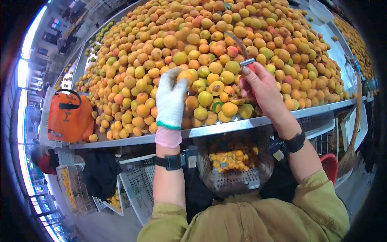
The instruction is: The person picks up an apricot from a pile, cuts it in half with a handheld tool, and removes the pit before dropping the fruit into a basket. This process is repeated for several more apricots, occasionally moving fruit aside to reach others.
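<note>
My left hand, in a white glove with a green hem over a pink cuff, curls its thumb and fingers round an apricot at the front of the heap. To its right, my bare right hand grips a hooked knife by its red handle. The thin curved blade points up and away over the fruit. Between the hands lies a cut apricot with its inside showing, among whole yellow and orange apricots.
A metal table with a raised rim bears the heap. Below it, a plastic crate holds apricot pieces. An orange bag lies at the left, a broom stands at the right, and a red basin is beside it.
</note>
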Demonstrator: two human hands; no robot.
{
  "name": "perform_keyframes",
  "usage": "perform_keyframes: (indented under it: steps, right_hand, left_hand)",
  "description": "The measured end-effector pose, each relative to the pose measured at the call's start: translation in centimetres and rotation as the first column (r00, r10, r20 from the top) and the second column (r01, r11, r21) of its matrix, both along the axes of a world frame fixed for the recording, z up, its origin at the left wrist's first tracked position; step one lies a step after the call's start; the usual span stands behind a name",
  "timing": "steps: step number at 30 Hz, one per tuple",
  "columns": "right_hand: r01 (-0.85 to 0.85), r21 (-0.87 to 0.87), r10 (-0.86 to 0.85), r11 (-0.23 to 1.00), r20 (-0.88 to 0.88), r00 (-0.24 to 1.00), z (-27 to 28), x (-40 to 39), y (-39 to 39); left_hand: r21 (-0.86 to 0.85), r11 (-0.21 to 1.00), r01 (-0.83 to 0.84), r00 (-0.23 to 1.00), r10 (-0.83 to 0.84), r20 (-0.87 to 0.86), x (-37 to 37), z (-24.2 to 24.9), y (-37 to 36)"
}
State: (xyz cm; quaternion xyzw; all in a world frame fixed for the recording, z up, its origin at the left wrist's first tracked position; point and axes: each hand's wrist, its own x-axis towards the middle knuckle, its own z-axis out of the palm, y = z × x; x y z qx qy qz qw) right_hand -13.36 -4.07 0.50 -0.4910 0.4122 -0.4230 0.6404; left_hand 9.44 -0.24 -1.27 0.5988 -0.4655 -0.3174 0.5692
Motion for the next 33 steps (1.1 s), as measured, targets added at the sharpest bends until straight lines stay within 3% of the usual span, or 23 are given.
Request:
perform_keyframes:
  steps: [1, 2, 3, 5, 6, 7, 8, 9, 11, 15, 17, 18, 19, 20, 21, 23, 24, 25, 27, 29, 33]
  right_hand:
    - [0.009, -0.005, -0.009, 1.000, 0.004, 1.000, 0.0, 0.1, 0.3]
    - [-0.015, -0.018, 0.015, 1.000, -0.027, 1.000, 0.2, 0.6, 0.8]
    - [-0.042, -0.031, 0.041, 0.999, -0.060, 0.997, 0.3, 0.9, 0.9]
    - [-0.112, -0.106, 0.110, 0.988, -0.021, 0.994, -1.4, 1.1, 0.7]
    - [-0.123, -0.188, 0.098, 0.974, -0.135, 0.986, -1.7, 1.3, 1.0]
    - [-0.143, -0.266, 0.076, 0.953, -0.247, 0.966, -1.7, 1.4, 1.4]
    - [-0.138, -0.282, 0.076, 0.949, -0.220, 0.972, -1.6, 1.5, 1.6]
    - [-0.137, -0.281, 0.075, 0.950, -0.222, 0.972, -1.3, 1.6, 1.8]
    - [-0.152, -0.034, 0.153, 0.988, 0.012, 0.988, -0.4, 1.7, 2.2]
    - [-0.220, 0.076, 0.223, 0.973, -0.043, 0.974, 0.7, 1.7, 2.6]
    - [-0.169, 0.015, 0.168, 0.986, 0.038, 0.985, 0.8, 2.4, 3.2]
    - [-0.144, 0.021, 0.142, 0.989, 0.068, 0.987, 1.2, 2.8, 3.4]
    - [-0.139, 0.024, 0.137, 0.990, 0.064, 0.989, 0.2, 3.5, 3.2]
    - [-0.038, -0.230, 0.057, 0.973, 0.075, 0.996, -1.9, 4.4, 2.8]
    - [-0.025, -0.339, 0.048, 0.940, 0.062, 0.997, -2.2, 4.2, 2.5]
    - [0.013, -0.542, 0.013, 0.840, 0.044, 0.999, -2.7, 3.8, 1.9]
    - [-0.048, -0.267, 0.081, 0.963, 0.113, 0.990, -1.0, 3.3, 2.3]
    - [-0.132, 0.026, 0.124, 0.991, 0.203, 0.971, 0.0, 3.0, 2.6]
    - [-0.095, 0.020, 0.087, 0.995, 0.253, 0.964, 0.1, 3.2, 2.8]
    - [-0.083, 0.040, 0.074, 0.996, 0.204, 0.976, -0.2, 3.2, 2.8]
    - [-0.125, -0.033, 0.128, 0.992, 0.140, 0.982, 0.5, 3.2, 2.9]
  left_hand:
    - [-0.020, 1.000, 0.024, 0.938, -0.030, -0.346, -0.4, 1.0, 0.3]
    - [-0.173, 0.977, 0.128, 0.725, -0.211, -0.656, -0.2, 0.8, 0.7]
    - [-0.161, 0.981, 0.109, 0.506, -0.194, -0.840, -0.4, 0.8, 0.4]
    - [-0.235, 0.956, 0.173, 0.305, -0.279, -0.910, -0.8, 1.2, 1.0]
    - [-0.239, 0.955, 0.176, 0.304, -0.284, -0.910, -1.4, 1.5, 1.0]
    - [-0.249, 0.955, 0.160, 0.438, -0.295, -0.849, -2.2, 1.8, 1.1]
    - [-0.259, 0.955, 0.144, 0.563, -0.295, -0.772, -2.6, 1.9, 1.1]
    - [-0.259, 0.955, 0.145, 0.561, -0.295, -0.773, -2.4, 1.8, 1.1]
    - [-0.277, 0.938, 0.209, 0.390, -0.340, -0.856, -1.9, 1.7, 1.3]
    - [-0.280, 0.944, 0.176, 0.288, -0.321, -0.902, -2.5, 1.9, 1.3]
    - [-0.279, 0.945, 0.168, 0.118, -0.301, -0.946, -3.3, 1.7, 1.1]
    - [-0.290, 0.929, 0.231, 0.215, -0.339, -0.916, -3.7, 1.7, 1.2]
    - [-0.289, 0.928, 0.234, 0.208, -0.338, -0.918, -4.1, 1.4, 1.2]
    - [-0.254, 0.916, 0.310, 0.378, -0.364, -0.852, -4.5, 0.9, 1.2]
    - [-0.207, 0.903, 0.376, 0.529, -0.392, -0.753, -5.1, 0.6, 1.2]
    - [-0.159, 0.932, 0.325, 0.572, -0.327, -0.752, -6.7, 2.5, 2.2]
    - [-0.175, 0.925, 0.337, 0.555, -0.345, -0.757, -6.9, 3.5, 2.6]
    - [-0.192, 0.917, 0.348, 0.539, -0.364, -0.759, -6.7, 4.0, 2.7]
    - [-0.213, 0.885, 0.414, 0.512, -0.420, -0.749, -6.0, 2.6, 2.3]
    - [-0.088, 0.936, 0.340, 0.632, -0.297, -0.715, -6.2, 1.9, 2.2]
    - [-0.101, 0.948, 0.303, 0.693, -0.292, -0.660, -5.3, 2.5, 2.3]
